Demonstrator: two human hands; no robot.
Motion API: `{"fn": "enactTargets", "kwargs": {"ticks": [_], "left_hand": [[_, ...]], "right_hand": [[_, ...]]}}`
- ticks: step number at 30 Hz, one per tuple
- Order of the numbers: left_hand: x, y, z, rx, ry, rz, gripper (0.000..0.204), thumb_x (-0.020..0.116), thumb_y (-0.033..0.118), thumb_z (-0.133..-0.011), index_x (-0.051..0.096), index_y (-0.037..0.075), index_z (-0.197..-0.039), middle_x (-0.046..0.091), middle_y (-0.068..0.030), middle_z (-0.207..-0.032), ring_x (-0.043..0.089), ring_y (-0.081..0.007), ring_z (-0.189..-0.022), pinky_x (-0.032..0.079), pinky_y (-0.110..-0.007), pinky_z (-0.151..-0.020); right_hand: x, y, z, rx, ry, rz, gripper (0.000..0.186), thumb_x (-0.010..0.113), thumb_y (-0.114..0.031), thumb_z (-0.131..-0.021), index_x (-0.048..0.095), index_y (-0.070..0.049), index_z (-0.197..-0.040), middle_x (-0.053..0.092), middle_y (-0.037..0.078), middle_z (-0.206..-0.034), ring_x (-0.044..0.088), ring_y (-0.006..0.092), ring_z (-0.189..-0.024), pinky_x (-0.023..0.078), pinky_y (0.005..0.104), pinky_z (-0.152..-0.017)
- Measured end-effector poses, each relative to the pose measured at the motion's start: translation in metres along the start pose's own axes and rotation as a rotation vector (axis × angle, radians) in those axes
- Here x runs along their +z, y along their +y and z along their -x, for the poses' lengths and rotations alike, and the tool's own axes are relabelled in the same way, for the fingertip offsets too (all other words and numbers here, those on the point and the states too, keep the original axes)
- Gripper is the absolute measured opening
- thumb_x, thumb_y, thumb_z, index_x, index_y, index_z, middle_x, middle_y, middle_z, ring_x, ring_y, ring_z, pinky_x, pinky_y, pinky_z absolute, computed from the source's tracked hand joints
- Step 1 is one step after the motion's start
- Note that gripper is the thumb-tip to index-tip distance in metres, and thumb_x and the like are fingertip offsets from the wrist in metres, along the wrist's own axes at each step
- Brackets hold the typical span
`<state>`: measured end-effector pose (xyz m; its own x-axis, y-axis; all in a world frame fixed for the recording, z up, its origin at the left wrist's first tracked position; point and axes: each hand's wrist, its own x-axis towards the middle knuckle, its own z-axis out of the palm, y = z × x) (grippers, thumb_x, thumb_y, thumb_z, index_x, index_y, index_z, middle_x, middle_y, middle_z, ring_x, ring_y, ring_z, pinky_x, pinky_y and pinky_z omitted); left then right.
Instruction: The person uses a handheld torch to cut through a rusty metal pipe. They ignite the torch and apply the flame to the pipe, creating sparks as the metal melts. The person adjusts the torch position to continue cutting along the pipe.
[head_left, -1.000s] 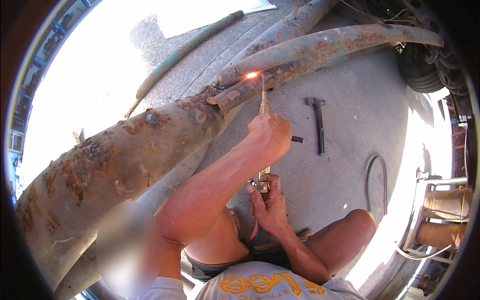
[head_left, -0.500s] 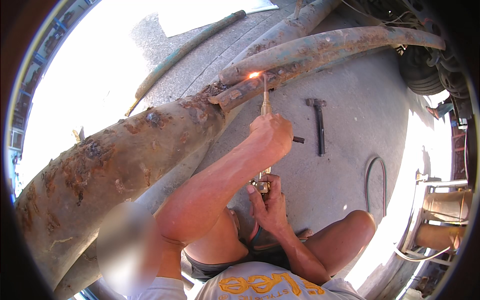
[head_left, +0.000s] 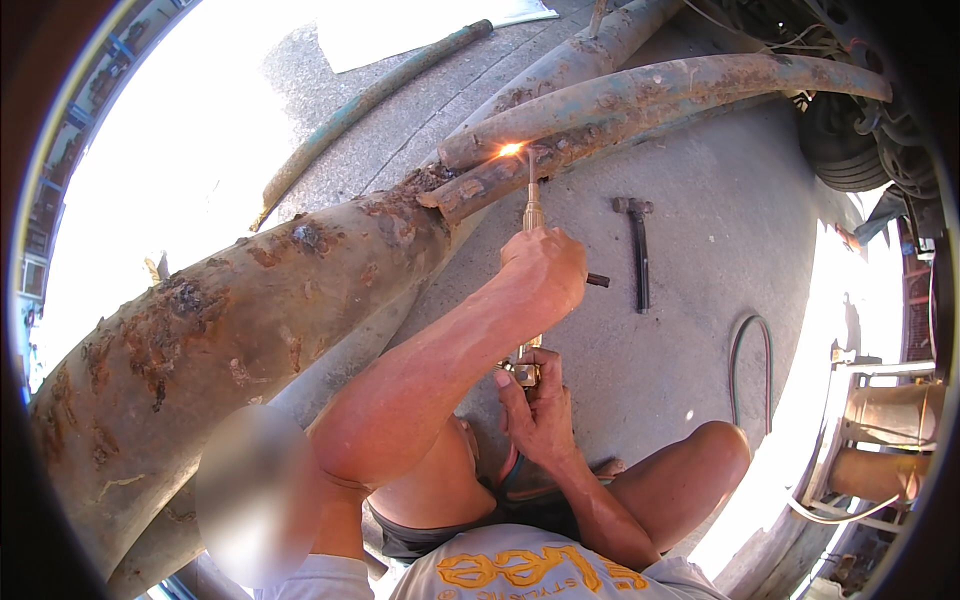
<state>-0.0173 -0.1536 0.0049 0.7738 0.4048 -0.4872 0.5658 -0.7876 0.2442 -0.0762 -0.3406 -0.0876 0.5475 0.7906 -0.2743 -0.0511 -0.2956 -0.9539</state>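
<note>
My left hand point(head_left: 545, 265) is closed around the brass cutting torch point(head_left: 533, 203), its forearm reaching across my body. My right hand point(head_left: 536, 408) grips the torch's valve end point(head_left: 525, 374), where red and green hoses hang down. At the torch tip, a bright orange glow point(head_left: 511, 149) sits on the seam between a curved rusty pipe point(head_left: 650, 92) and a shorter corroded tube point(head_left: 473, 186). These meet a large rusted pipe point(head_left: 230, 320) running toward the lower left. A short dark rod point(head_left: 597, 281) pokes out beside my left hand; what it belongs to is hidden.
A black-handled hammer point(head_left: 637, 255) lies on the concrete right of the torch, near a hose loop point(head_left: 750, 330). A thin greenish pipe point(head_left: 370, 100) lies beyond. A tyre point(head_left: 835, 150) and machinery fill the upper right. Rusty cylinders point(head_left: 885, 470) stand in a frame at lower right.
Both hands and the torch are almost still, shifted very slightly. The glow at the tip is a little brighter. A dark shape, unclear, has appeared beside the tyre at the right.
</note>
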Motion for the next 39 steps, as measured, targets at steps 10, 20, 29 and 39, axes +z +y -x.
{"fn": "enactTargets", "kwargs": {"ticks": [10,20,29,39], "left_hand": [[0.0,0.0,-0.004,0.009,-0.039,-0.03,0.03,0.078,0.018,-0.089,0.081,0.004,-0.116,0.078,-0.0133,-0.12,0.078,-0.0299,-0.11,0.066,-0.042,-0.078],[0.001,-0.002,-0.004,0.017,-0.034,-0.015,0.029,0.078,0.017,-0.089,0.082,0.004,-0.114,0.079,-0.0142,-0.117,0.078,-0.0297,-0.108,0.066,-0.042,-0.076],[0.003,-0.002,-0.002,0.017,0.016,-0.013,0.02,0.074,0.012,-0.089,0.083,0.003,-0.105,0.08,-0.0157,-0.105,0.079,-0.0325,-0.099,0.065,-0.042,-0.076],[0.002,-0.002,-0.005,0.018,-0.022,-0.02,0.028,0.078,0.017,-0.088,0.082,0.005,-0.113,0.079,-0.0133,-0.117,0.078,-0.0301,-0.108,0.066,-0.042,-0.077]], "right_hand": [[0.001,0.002,0.0,-0.028,0.012,0.013,0.036,0.068,-0.024,-0.106,0.044,-0.006,-0.126,0.065,0.005,-0.071,0.064,0.0137,-0.054,0.051,0.0338,-0.051],[0.001,0.009,-0.001,-0.092,0.0,0.004,0.031,0.064,-0.026,-0.108,0.046,-0.008,-0.127,0.061,0.003,-0.071,0.06,0.0106,-0.052,0.048,0.0299,-0.047],[-0.003,0.012,-0.001,-0.116,-0.029,-0.02,0.03,0.062,-0.029,-0.109,0.05,-0.009,-0.127,0.06,0.004,-0.071,0.06,0.0107,-0.051,0.046,0.0284,-0.046],[-0.002,0.008,-0.001,-0.123,-0.026,0.01,0.027,0.061,-0.026,-0.109,0.049,-0.008,-0.127,0.06,0.004,-0.07,0.059,0.01,-0.05,0.046,0.0283,-0.045]]}}
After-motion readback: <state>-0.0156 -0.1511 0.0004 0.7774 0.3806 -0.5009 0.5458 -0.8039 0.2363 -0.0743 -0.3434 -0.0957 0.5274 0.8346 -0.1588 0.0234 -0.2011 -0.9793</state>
